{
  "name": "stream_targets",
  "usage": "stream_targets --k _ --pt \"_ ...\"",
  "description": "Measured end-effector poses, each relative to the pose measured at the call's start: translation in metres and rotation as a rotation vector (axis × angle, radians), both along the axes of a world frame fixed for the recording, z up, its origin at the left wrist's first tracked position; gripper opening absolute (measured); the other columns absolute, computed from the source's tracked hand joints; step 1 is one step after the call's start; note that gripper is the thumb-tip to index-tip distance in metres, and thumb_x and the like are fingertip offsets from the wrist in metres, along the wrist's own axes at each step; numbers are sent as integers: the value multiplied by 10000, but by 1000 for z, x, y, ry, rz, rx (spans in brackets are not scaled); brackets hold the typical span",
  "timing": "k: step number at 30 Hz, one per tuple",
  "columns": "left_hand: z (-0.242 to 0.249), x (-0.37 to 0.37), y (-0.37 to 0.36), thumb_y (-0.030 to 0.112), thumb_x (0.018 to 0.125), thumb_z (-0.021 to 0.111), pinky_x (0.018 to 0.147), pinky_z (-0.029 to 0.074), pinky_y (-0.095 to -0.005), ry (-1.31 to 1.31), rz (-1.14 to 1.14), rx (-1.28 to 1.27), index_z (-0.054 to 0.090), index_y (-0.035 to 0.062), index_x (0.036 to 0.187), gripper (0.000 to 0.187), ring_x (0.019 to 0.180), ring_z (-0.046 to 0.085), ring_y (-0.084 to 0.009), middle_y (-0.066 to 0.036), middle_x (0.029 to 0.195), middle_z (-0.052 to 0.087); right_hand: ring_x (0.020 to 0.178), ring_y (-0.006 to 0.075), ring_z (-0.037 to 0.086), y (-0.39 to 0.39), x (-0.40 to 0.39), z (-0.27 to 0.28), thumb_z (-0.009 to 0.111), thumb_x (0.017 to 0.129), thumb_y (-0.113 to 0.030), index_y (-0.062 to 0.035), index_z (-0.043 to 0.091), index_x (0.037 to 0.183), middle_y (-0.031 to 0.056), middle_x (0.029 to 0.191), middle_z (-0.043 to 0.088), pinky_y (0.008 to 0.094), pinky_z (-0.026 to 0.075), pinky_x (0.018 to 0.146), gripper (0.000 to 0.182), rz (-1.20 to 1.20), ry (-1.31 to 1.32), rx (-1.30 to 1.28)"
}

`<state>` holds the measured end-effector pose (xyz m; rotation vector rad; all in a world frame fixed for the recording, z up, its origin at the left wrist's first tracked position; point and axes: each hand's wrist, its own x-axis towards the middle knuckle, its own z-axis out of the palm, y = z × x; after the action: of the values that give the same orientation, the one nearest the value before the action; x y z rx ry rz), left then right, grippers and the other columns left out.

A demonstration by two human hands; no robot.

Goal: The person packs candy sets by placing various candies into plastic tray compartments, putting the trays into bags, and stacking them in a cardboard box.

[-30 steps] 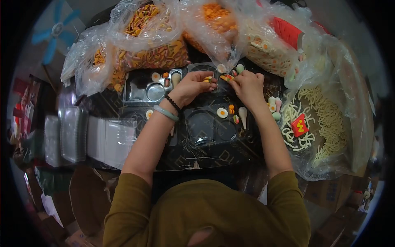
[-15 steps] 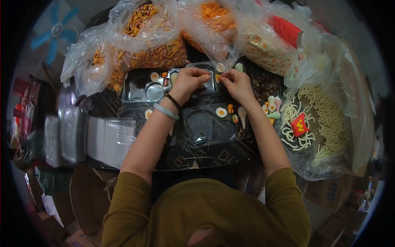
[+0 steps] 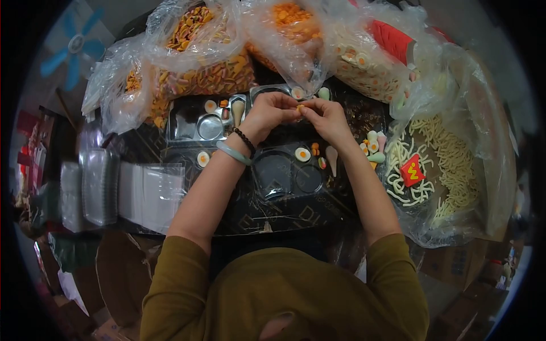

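Note:
My left hand and my right hand meet over the back middle tray, fingertips pinched together around a small yellow-orange piece. Both hands seem to touch it. The clear back-left tray holds an egg-shaped piece, small orange bits and a pale drop-shaped piece. Nearer me, the front tray has another egg piece, orange bits and a pale drop-shaped piece at its right. My left forearm partly hides a further tray beside it.
Plastic bags of orange and yellow pieces and egg pieces line the back. At right lie pale noodle-like strands and a red packet. Stacked clear containers and flat clear sheets are at left.
My hands have come closer together, and the small yellow piece now sits between both sets of fingertips. The whole view has shifted slightly.

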<state>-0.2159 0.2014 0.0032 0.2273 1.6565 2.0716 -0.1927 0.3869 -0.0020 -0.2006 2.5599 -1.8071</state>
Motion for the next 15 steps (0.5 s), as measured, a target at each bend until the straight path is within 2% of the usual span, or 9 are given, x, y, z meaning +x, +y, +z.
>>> stream_targets --k 4,6,7,8,10,11,15 --pt "-5 -10 4 43 793 710 674 526 -268 209 59 -416 687 -28 915 143 771 651 -137 -68 866 681 664 112 640 15 -2 2 665 841 -132 19 668 967 86 765 690 247 498 611 197 -171 12 27" --pt "-10 -11 10 75 767 721 669 519 -293 483 105 -593 707 -6 887 145 752 654 -169 -88 851 680 659 127 647 10 4 -1 671 832 -139 6 673 958 93 757 690 255 499 607 193 -183 16 20" --pt "-15 -12 14 91 755 726 667 515 -306 621 129 -680 716 5 872 146 743 656 -184 -98 843 680 660 209 662 5 6 -1 668 826 -171 -24 695 938 122 770 688 315 506 630 187 -219 67 208" --pt "-21 -13 18 130 722 741 687 514 -332 696 173 -706 728 39 863 167 738 652 -243 -133 827 663 675 238 659 6 8 0 667 824 -190 -33 701 925 127 775 685 340 502 654 190 -196 99 342" --pt "-25 -14 20 135 710 745 693 513 -333 727 201 -731 728 38 856 177 745 652 -253 -136 817 657 705 295 655 7 13 3 666 819 -228 -53 714 899 138 786 679 390 494 702 198 -146 167 605" --pt "-26 -13 20 137 703 747 696 513 -334 736 215 -745 728 37 853 181 749 652 -258 -138 812 654 790 299 639 11 14 7 664 809 -262 -79 729 864 119 808 667 411 445 761 202 -116 124 592" --pt "-22 -14 20 133 703 740 682 518 -330 644 166 -712 729 31 857 185 734 665 -245 -141 805 678 881 264 607 20 14 16 691 780 -253 -109 736 836 93 842 638 400 365 801 160 6 162 715"
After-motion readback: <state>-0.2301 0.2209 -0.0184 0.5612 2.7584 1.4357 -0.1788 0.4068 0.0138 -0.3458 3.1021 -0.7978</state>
